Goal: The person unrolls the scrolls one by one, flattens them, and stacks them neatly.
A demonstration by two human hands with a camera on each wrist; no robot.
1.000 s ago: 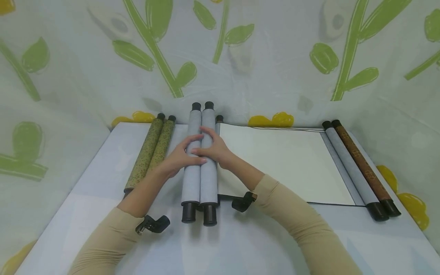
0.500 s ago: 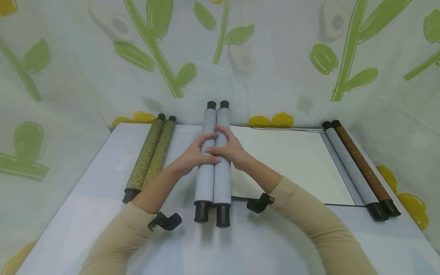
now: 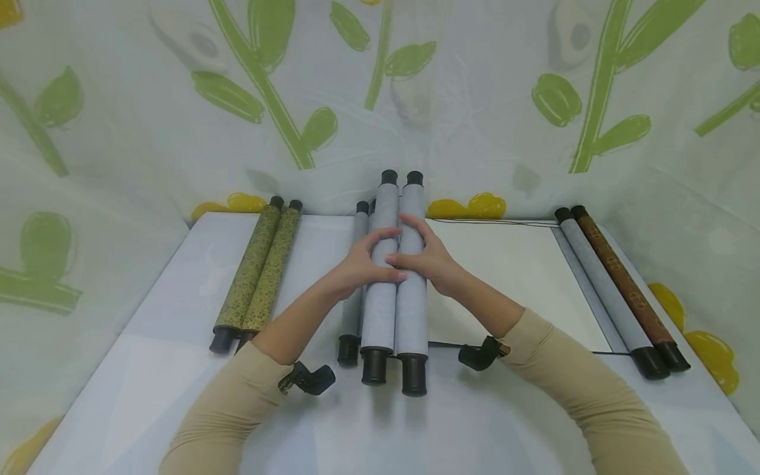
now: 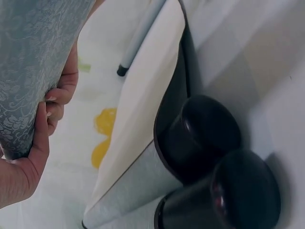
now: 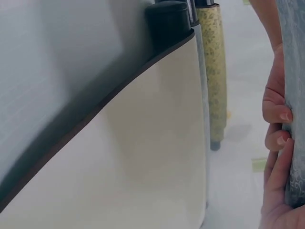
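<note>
Two light-blue scrolls, a left one (image 3: 380, 316) and a right one (image 3: 411, 320), lie side by side in my hands, raised over the table. My left hand (image 3: 356, 267) grips the pair from the left and my right hand (image 3: 438, 260) from the right; fingertips and thumbs overlap at the middle. Up close in the left wrist view, the held scroll (image 4: 38, 57) has a floral weave. Below, partly hidden, is a grey-blue scroll (image 3: 352, 310) with black knobs. Right of it, an unrolled cream sheet (image 3: 499, 284) spreads over the table.
Two green speckled scrolls, one (image 3: 246, 280) beside the other (image 3: 272, 277), lie on the left of the white table (image 3: 178, 396). At the right end, a light-blue scroll (image 3: 605, 284) and a brown patterned scroll (image 3: 626, 284) lie together. A leaf-printed curtain (image 3: 475, 119) hangs behind.
Both hands have carried the pair of light-blue scrolls to the right. The grey-blue scroll beneath has come into view on their left, while the cream sheet's left part is more covered.
</note>
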